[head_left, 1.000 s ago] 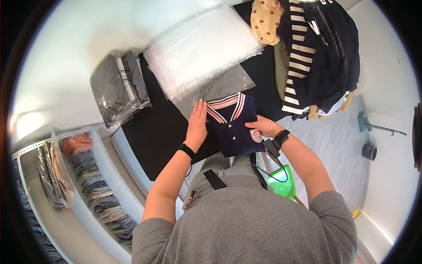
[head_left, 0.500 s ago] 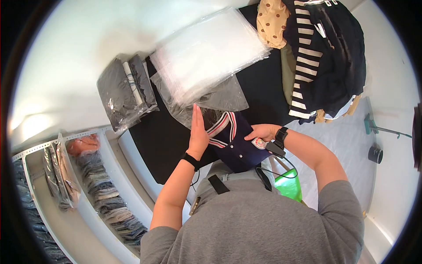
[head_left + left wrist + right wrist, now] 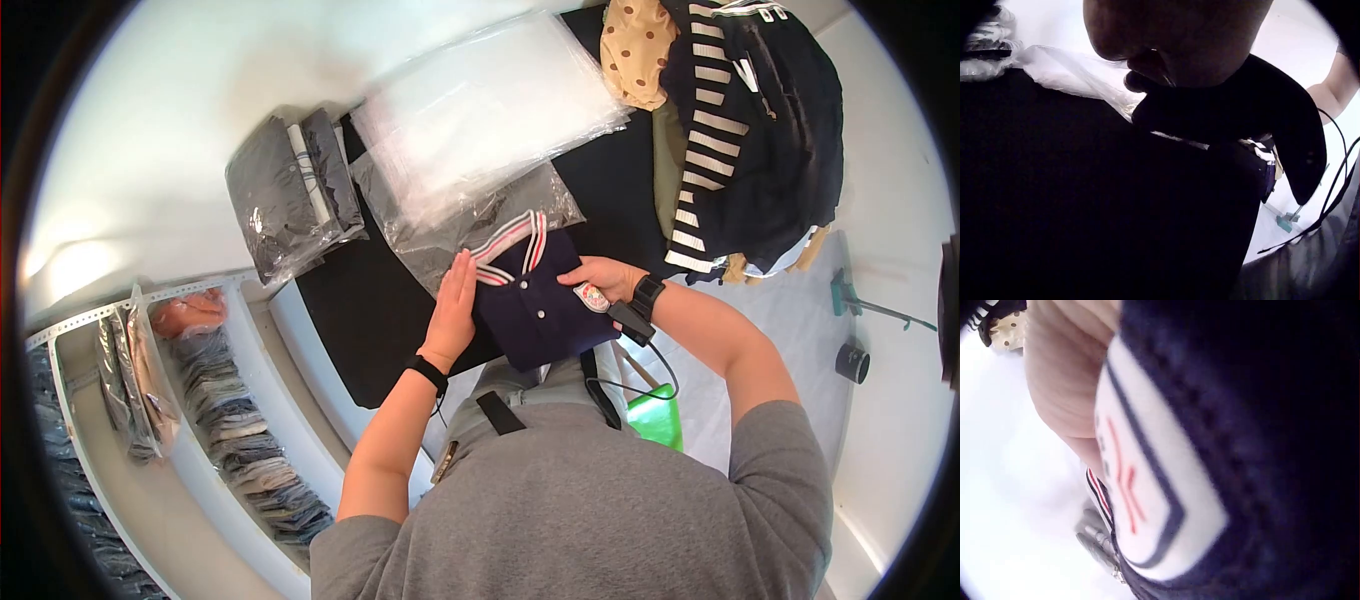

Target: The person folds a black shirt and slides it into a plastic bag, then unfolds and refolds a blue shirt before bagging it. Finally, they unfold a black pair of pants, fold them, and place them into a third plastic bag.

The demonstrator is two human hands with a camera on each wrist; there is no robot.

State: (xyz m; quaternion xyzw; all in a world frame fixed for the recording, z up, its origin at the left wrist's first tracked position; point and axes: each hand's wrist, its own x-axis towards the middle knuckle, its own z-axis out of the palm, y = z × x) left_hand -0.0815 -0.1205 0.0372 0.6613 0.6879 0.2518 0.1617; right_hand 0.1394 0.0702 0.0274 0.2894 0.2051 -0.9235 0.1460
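In the head view a folded navy polo shirt (image 3: 532,305), with a striped collar, white buttons and a round badge, is held just in front of the person's waist at the table's near edge. My right hand (image 3: 612,280) grips its right side beside the badge, thumb on top. My left hand (image 3: 452,315) lies along its left side, fingers straight and together, fingertips at the collar. The badge (image 3: 1141,481) fills the middle of the right wrist view, close beside the hand (image 3: 1063,369). In the left wrist view the shirt (image 3: 1229,112) is a dark shape under my hand (image 3: 1172,37).
On the black table (image 3: 355,330) lie a stack of clear plastic bags (image 3: 490,105), a bagged grey garment (image 3: 425,225) and bagged folded clothes (image 3: 285,195). A heap of clothes (image 3: 780,140) fills the right end. Shelves of bagged clothes (image 3: 235,430) stand left; a green dustpan (image 3: 655,415) is below.
The shirt tipped and dropped toward the body, then came back up and more level. My left hand swung upright off the collar, then returned to its edge. The right hand kept its grip.
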